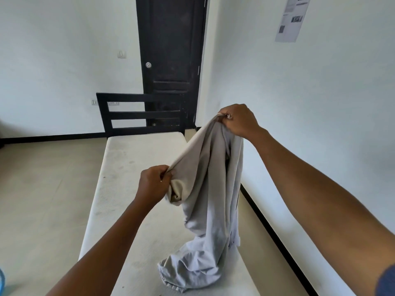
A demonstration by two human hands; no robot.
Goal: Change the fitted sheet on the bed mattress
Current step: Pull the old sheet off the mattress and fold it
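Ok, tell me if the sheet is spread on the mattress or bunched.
Bunched: left hand and right hand hold the sheet up, its end heaped on the mattress.

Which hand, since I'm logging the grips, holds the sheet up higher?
The right hand, gripping the grey sheet at its top; the left hand grips a bunched fold lower and nearer the camera.

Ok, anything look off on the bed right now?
The bare mattress shows grey smudges along its left side. The sheet hangs bunched between left hand and right hand, its lower end heaped on the mattress.
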